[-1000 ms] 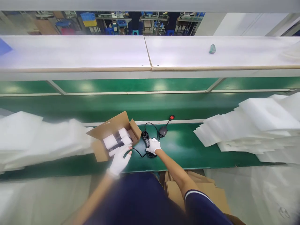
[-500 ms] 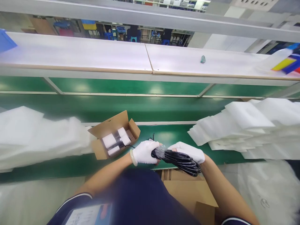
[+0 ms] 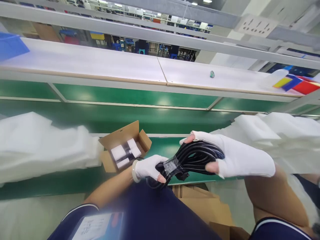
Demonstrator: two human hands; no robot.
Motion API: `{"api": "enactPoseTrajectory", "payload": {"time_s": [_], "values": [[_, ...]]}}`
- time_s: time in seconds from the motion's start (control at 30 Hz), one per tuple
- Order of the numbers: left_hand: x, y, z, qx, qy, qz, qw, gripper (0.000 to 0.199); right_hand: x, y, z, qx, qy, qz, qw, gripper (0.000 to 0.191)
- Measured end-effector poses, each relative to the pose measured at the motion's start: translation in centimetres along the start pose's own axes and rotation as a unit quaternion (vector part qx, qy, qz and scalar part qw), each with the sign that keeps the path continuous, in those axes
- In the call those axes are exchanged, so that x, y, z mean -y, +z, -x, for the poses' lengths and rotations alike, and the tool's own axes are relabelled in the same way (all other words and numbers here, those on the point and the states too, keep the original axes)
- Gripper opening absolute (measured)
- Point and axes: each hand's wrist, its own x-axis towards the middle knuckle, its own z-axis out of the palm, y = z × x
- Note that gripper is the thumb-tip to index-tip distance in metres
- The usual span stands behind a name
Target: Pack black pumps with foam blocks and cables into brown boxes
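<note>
A coiled black cable (image 3: pixel 192 156), bound at its middle with clear wrap, is held up over the front edge of the bench. My left hand (image 3: pixel 150 168), in a white glove with bare fingertips, grips its left end beside the wrap. Around the right end of the coil my right hand (image 3: pixel 220 155), gloved the same way, is closed with thumb below and fingers above. An open cardboard box (image 3: pixel 107 161) stands left of my left hand. Inside it are white foam blocks (image 3: pixel 118 152) around a dark item, partly hidden. A thin black lead runs between the box and my left hand.
Stacks of white foam sheets lie on the green bench (image 3: pixel 157 128) at left (image 3: pixel 47 146) and right (image 3: pixel 260 133). Flattened cardboard (image 3: pixel 205 206) sits below the bench edge. A white shelf (image 3: pixel 100 60) crosses behind, bearing a blue bin (image 3: pixel 12 46) and coloured bins (image 3: pixel 297 84).
My right hand has swung up and outward and now grips the coil's right end from around it. The cable coil has been raised and turned. The head view has tilted up slightly.
</note>
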Motion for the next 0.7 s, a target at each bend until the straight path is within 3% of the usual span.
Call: {"api": "enactPoseTrajectory", "payload": {"time_s": [0.07,0.17,0.27,0.37,0.53,0.63,0.7], "values": [[0.9,0.4,0.9,-0.043,0.031,0.065,0.996,0.064,0.0,0.2,-2.4,-0.033,-0.001,0.028,0.999,0.038],[2.5,0.8,2.1,-0.109,0.076,0.143,0.981,0.075,-1.4,0.8,-6.6,-0.112,0.005,0.054,0.992,0.025],[4.4,1.0,2.5,-0.179,0.074,0.213,0.958,0.063,-3.4,2.7,-10.6,-0.197,0.013,0.084,0.977,0.022],[6.4,1.1,2.4,-0.263,0.063,0.301,0.914,0.047,-5.1,6.0,-13.4,-0.294,0.004,0.113,0.949,0.023],[7.8,0.7,2.5,-0.371,0.048,0.370,0.850,0.036,-7.0,11.4,-14.7,-0.400,-0.027,0.153,0.903,0.024],[7.6,-0.2,2.4,-0.417,0.044,0.408,0.811,0.029,-8.1,13.5,-14.6,-0.447,-0.076,0.197,0.869,0.022],[7.5,-1.0,1.8,-0.443,0.023,0.461,0.768,0.022,-9.2,14.5,-14.9,-0.451,-0.085,0.221,0.860,0.023]]}}
